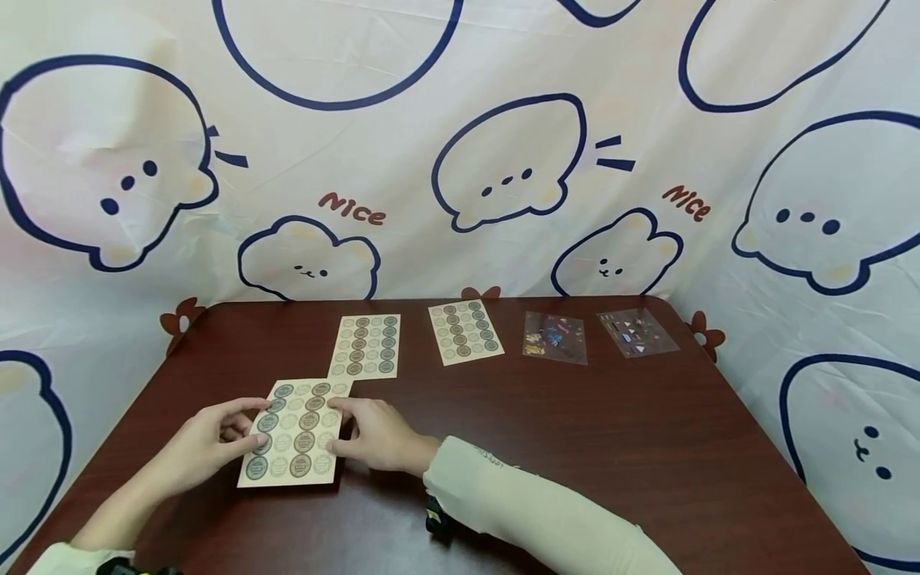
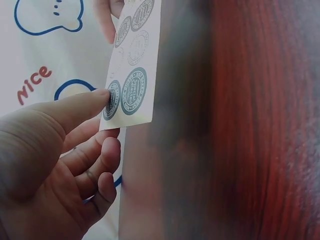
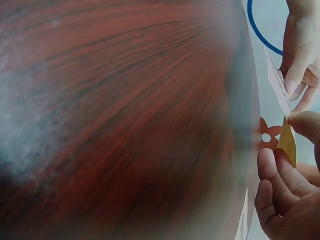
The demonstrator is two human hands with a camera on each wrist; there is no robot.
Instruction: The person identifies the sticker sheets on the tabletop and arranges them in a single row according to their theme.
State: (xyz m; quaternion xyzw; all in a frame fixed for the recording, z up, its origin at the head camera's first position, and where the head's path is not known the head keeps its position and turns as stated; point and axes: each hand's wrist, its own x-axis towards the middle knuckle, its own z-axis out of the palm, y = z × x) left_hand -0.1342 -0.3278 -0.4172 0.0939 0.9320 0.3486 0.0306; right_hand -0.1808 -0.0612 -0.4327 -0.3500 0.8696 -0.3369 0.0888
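Observation:
A cream sticker sheet [image 1: 293,438] printed with rows of round seals, some green, some brown and some pale, is held up over the left part of the table. My left hand [image 1: 197,443] pinches its left edge, thumb on the printed face. On the opposite edge my right hand [image 1: 381,435] grips the same sheet between thumb and fingers. The left wrist view shows the left thumb over a dark round sticker [image 2: 134,91] near the sheet's corner, fingers behind. Seen from the right wrist, the sheet [image 3: 286,142] appears nearly edge-on, its yellowish side bent near the right fingers.
Behind the held sheet lies a second sticker sheet [image 1: 365,346], with a third sheet [image 1: 465,331] to its right. Two clear sheets with small colourful pictures [image 1: 555,337] [image 1: 637,332] lie at the back right of the brown table [image 1: 546,447]. A patterned cloth [image 1: 402,160] hangs behind.

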